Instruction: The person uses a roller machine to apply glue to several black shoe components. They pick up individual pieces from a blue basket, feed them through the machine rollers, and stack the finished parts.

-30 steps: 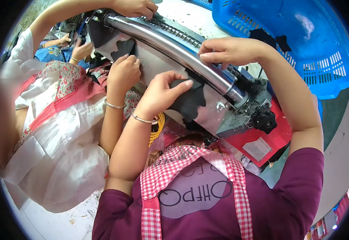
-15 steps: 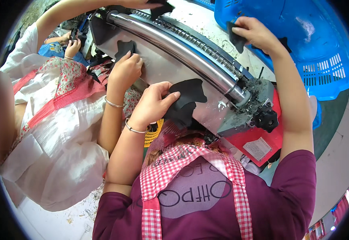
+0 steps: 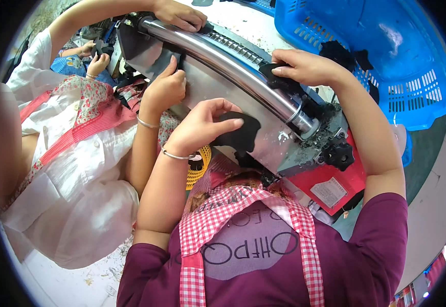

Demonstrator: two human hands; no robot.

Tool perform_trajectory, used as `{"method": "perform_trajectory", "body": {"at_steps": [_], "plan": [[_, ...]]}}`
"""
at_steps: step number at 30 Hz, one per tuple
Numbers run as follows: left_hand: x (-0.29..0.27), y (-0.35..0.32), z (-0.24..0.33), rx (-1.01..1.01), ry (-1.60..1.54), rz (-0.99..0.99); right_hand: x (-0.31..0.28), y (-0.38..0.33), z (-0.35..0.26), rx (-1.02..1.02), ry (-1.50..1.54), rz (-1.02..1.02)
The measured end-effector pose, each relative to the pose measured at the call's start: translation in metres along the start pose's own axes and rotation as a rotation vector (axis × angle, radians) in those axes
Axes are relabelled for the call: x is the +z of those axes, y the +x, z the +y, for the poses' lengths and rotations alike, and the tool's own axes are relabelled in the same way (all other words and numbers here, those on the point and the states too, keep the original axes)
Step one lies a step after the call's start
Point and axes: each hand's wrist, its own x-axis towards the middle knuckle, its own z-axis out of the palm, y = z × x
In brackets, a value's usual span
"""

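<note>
The machine [image 3: 305, 153], a sloped grey feed plate under a long polished steel roller [image 3: 233, 66], is seen across the table with a blue plastic basket [image 3: 427, 97] just beyond it on the right. A black cut piece [image 3: 241, 134] lies flat on the plate and is pinned there by the fingertips of the left hand [image 3: 202, 125], fingers narrow and pressing. A second black piece [image 3: 279, 81] is held against the top of the roller by the right hand [image 3: 305, 66], closed on it. It is judged that the lower piece is best kept flat and square to the roller, fingertips held well back from the nip, and the upper piece drawn off evenly. A co-worker's hand [image 3: 164, 89] rests on the plate to the left. Against the frame half a second earlier, the right hand has come back from the basket to the roller with a piece in it; the left hand has stayed on the plate
</note>
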Motion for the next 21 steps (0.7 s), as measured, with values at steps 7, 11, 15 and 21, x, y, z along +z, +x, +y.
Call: {"method": "perform_trajectory", "body": {"at_steps": [7, 11, 15, 21], "plan": [[0.000, -0.007, -0.006, -0.034, 0.002, 0.012, -0.010, 0.014, 0.067, 0.109, 0.286, 0.168], [0.001, -0.007, -0.013, 0.006, -0.066, 0.037, -0.033, 0.003, 0.080, 0.177, 0.573, 0.259], [0.003, -0.009, -0.010, 0.015, -0.073, 0.049, -0.039, 0.004, 0.094, 0.150, 0.591, 0.356], [-0.001, -0.012, -0.018, 0.019, 0.004, 0.014, -0.049, -0.010, 0.091, 0.185, 0.587, 0.510]]}}
